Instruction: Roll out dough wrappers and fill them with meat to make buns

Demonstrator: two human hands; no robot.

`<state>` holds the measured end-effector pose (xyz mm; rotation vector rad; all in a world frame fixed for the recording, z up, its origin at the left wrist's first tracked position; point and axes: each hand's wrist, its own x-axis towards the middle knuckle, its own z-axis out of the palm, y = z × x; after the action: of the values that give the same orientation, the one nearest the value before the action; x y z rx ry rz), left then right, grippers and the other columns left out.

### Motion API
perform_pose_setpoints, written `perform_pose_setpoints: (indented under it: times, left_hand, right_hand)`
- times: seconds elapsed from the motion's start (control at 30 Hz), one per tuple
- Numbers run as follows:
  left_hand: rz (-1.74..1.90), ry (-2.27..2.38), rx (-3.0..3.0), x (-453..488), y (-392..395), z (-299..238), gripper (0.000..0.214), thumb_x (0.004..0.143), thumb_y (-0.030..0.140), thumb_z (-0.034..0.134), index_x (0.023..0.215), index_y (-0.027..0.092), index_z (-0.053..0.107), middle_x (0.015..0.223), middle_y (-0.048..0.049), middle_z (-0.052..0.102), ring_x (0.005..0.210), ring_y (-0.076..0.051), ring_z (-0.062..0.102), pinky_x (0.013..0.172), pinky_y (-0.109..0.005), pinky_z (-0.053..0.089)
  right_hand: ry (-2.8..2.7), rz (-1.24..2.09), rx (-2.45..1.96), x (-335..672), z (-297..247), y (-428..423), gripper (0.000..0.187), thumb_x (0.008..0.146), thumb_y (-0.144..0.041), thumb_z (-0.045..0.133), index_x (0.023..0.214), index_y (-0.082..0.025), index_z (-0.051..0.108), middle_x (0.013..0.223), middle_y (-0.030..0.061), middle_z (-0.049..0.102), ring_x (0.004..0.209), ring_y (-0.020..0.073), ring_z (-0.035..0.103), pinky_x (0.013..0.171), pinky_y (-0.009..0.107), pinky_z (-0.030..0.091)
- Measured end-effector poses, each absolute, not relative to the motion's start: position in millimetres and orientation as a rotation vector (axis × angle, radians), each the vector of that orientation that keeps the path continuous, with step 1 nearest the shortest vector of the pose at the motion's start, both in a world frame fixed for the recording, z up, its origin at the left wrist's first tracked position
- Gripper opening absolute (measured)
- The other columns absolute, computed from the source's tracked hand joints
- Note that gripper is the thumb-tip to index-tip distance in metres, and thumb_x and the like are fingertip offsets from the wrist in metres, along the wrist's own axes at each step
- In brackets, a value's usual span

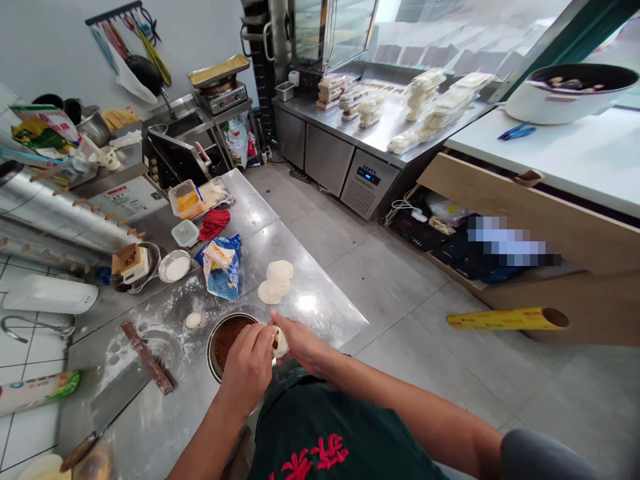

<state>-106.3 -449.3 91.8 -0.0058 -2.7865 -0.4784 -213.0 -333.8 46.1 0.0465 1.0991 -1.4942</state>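
Between my two hands, near the front edge of the steel table, is a round dough wrapper (281,344) gathered around a dark filling, its top partly open. My left hand (249,357) pinches its edge with bent fingers. From the other side my right hand (299,340) cups it, thumb up. Just behind my left hand stands a metal bowl (220,333) of reddish-brown filling, partly covered by that hand. Several flat dough wrappers (277,280) lie overlapping beyond my hands. A small ball of dough (193,321) rests on the floured surface to the left.
A rolling pin (147,357) and a broad-bladed knife (117,403) lie on the steel table (320,287) at left. Behind stand a blue bag (223,270), a flour bowl (175,266) and a scale (134,263). A yellow tube (507,319) projects beside the right-hand counter.
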Motion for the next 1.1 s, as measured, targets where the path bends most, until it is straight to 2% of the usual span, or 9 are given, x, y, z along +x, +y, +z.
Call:
perform_pose_setpoints:
  times: [0.1, 0.23, 0.4, 0.47, 0.57, 0.7, 0.87, 1.0, 1.1]
  left_hand:
    - [-0.499, -2.798, -0.015, -103.7, -450.3, 93.2, 0.039, 0.101, 0.013, 0.046, 0.138, 0.022, 0.057, 0.102, -0.0093, 0.07, 0.095, -0.02, 0.068, 0.085, -0.034, 0.057]
    - [-0.469, -2.77, 0.046, -100.5, -449.0, 93.9, 0.023, 0.098, 0.013, 0.053, 0.117, 0.02, 0.064, 0.098, -0.009, 0.07, 0.092, -0.022, 0.067, 0.087, -0.038, 0.056]
    - [-0.493, -2.82, 0.01, -98.6, -450.0, 92.4, 0.038, 0.099, 0.01, 0.049, 0.134, 0.021, 0.058, 0.106, -0.0098, 0.07, 0.098, -0.021, 0.067, 0.088, -0.035, 0.056]
    - [-0.485, -2.798, 0.0, -98.3, -451.2, 93.2, 0.034, 0.098, 0.009, 0.052, 0.129, 0.021, 0.06, 0.105, -0.0091, 0.07, 0.097, -0.021, 0.067, 0.088, -0.036, 0.056]
    - [-0.48, -2.766, 0.043, -98.5, -451.0, 95.7, 0.024, 0.097, 0.009, 0.055, 0.117, 0.019, 0.064, 0.099, -0.0082, 0.07, 0.093, -0.022, 0.066, 0.088, -0.037, 0.055]
    - [-0.505, -2.783, 0.021, -97.5, -449.8, 98.4, 0.038, 0.098, 0.007, 0.052, 0.133, 0.019, 0.058, 0.104, -0.0086, 0.072, 0.096, -0.02, 0.068, 0.087, -0.034, 0.055]
    - [-0.412, -2.709, -0.005, -94.8, -451.2, 101.5, 0.025, 0.095, 0.01, 0.06, 0.118, 0.02, 0.064, 0.095, -0.007, 0.072, 0.088, -0.02, 0.068, 0.083, -0.035, 0.055]
    - [-0.404, -2.755, -0.043, -94.3, -452.9, 103.3, 0.04, 0.095, 0.006, 0.058, 0.134, 0.018, 0.058, 0.1, -0.0086, 0.073, 0.09, -0.019, 0.068, 0.084, -0.034, 0.055]
    - [-0.395, -2.726, -0.059, -93.3, -454.2, 103.7, 0.038, 0.094, 0.005, 0.061, 0.129, 0.018, 0.06, 0.101, -0.0088, 0.073, 0.091, -0.02, 0.068, 0.087, -0.035, 0.055]
  right_hand:
    - [0.983, -1.497, -0.034, -212.6, 46.9, -330.7, 0.061, 0.089, -0.078, 0.053, 0.085, -0.017, 0.064, 0.069, 0.0044, 0.063, 0.056, 0.0175, 0.06, 0.044, 0.026, 0.043]
    - [0.999, -1.54, -0.04, -208.9, 47.1, -330.8, 0.056, 0.086, -0.073, 0.063, 0.085, -0.018, 0.062, 0.066, 0.0005, 0.06, 0.056, 0.0144, 0.056, 0.046, 0.024, 0.042]
    - [1.046, -1.503, -0.053, -209.2, 48.0, -331.6, 0.073, 0.09, -0.085, 0.041, 0.089, -0.017, 0.064, 0.071, 0.004, 0.064, 0.058, 0.0164, 0.06, 0.043, 0.025, 0.042]
    - [0.966, -1.534, -0.096, -209.1, 49.1, -331.3, 0.064, 0.089, -0.081, 0.051, 0.093, -0.018, 0.064, 0.071, 0.0017, 0.062, 0.056, 0.0144, 0.058, 0.041, 0.022, 0.037]
    - [0.984, -1.559, -0.069, -208.7, 50.1, -332.4, 0.055, 0.086, -0.072, 0.065, 0.087, -0.018, 0.062, 0.067, -0.0002, 0.06, 0.054, 0.0124, 0.056, 0.044, 0.022, 0.039]
    - [1.013, -1.461, -0.075, -212.3, 50.4, -332.2, 0.07, 0.09, -0.083, 0.045, 0.083, -0.016, 0.063, 0.067, 0.0043, 0.063, 0.054, 0.0151, 0.058, 0.043, 0.025, 0.042]
    - [0.903, -1.515, -0.135, -217.1, 51.8, -329.3, 0.053, 0.087, -0.07, 0.065, 0.094, -0.018, 0.065, 0.068, -0.002, 0.058, 0.049, 0.0097, 0.05, 0.04, 0.021, 0.034]
    - [1.0, -1.432, -0.136, -219.6, 52.5, -329.9, 0.07, 0.09, -0.082, 0.048, 0.081, -0.015, 0.064, 0.065, 0.0026, 0.06, 0.053, 0.0136, 0.058, 0.045, 0.023, 0.043]
    - [0.903, -1.458, -0.187, -220.5, 53.3, -330.1, 0.06, 0.09, -0.075, 0.057, 0.095, -0.016, 0.066, 0.065, -0.0011, 0.059, 0.047, 0.0104, 0.052, 0.04, 0.022, 0.037]
